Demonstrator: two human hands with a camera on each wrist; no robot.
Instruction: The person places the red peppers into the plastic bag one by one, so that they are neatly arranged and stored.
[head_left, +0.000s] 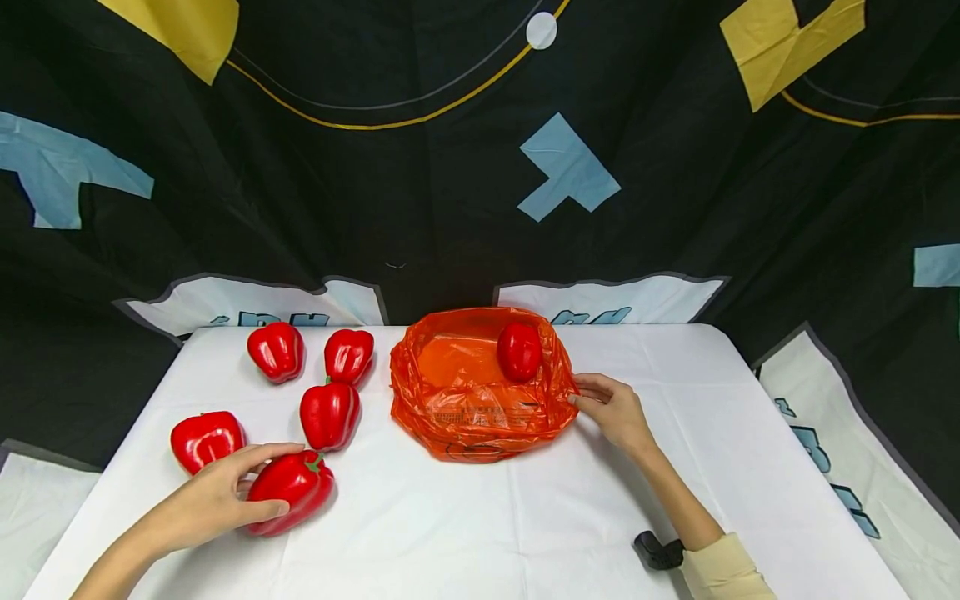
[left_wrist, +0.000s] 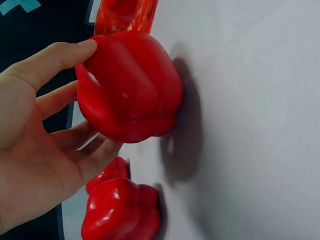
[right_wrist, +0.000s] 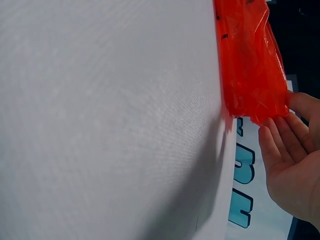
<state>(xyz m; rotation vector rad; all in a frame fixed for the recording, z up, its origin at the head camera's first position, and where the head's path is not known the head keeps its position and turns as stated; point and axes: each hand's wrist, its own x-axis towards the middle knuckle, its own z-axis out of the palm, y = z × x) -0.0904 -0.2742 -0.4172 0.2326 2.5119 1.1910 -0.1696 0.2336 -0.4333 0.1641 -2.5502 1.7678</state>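
Note:
My left hand [head_left: 213, 498] grips a shiny red bell pepper [head_left: 296, 493] with a green stem, at the table's front left. Thumb and fingers lie around the pepper's sides in the left wrist view, where a shadow falls beside it on the cloth. An orange-red plastic bag [head_left: 480, 433] stands with its mouth spread wide at the middle of the table. Inside its right part lies another red bell pepper [head_left: 519, 352]. With thumb and fingertips, my right hand [head_left: 611, 412] pinches the bag's right rim, also seen in the right wrist view.
Several more red bell peppers lie on the left: one next to my left hand [head_left: 207, 442], others [head_left: 330, 415] [head_left: 349, 357] [head_left: 276, 352] farther back. A white cloth covers the table [head_left: 450, 533]. Behind it hangs a black patterned cloth [head_left: 375, 208]. A small black object [head_left: 657, 552] is at my right forearm.

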